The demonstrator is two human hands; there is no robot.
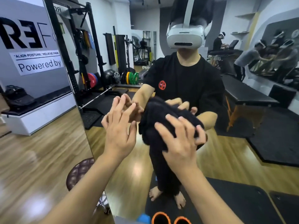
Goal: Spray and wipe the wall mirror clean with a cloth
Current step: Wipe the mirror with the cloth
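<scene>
Head view. Wall mirror (202, 81) fills the centre and right of the frame, its left edge a slanted line running down to the floor. The glass shows the person's reflection in a black T-shirt with a white headset (186, 36), gym racks and coloured weight plates (131, 77) behind; no streaks or spray can be made out on it.

Black cloth (163, 122), thick and bunched, sits against the glass at about chest height, merging with its own reflection so the boundary between them is hard to tell.

Right hand (179, 141): fingers spread and curled over the cloth, gripping it and pressing it to the mirror; fingertips sink into the fabric.

Left hand (119, 126): fingers straight and slightly fanned, holding nothing, raised just left of the cloth and close to the glass; whether the fingertips touch the mirror cannot be told. Its reflection meets it fingertip to fingertip.

Around: wall sign (37, 62) reading "Powered by" to the left of the mirror edge, wooden floor (40, 156), a round quilted stool (79, 172) under the left forearm. At the bottom edge, a blue object (144, 218) and two orange-rimmed items (169, 219), too cropped to identify. Nothing lies between the hands and the glass.
</scene>
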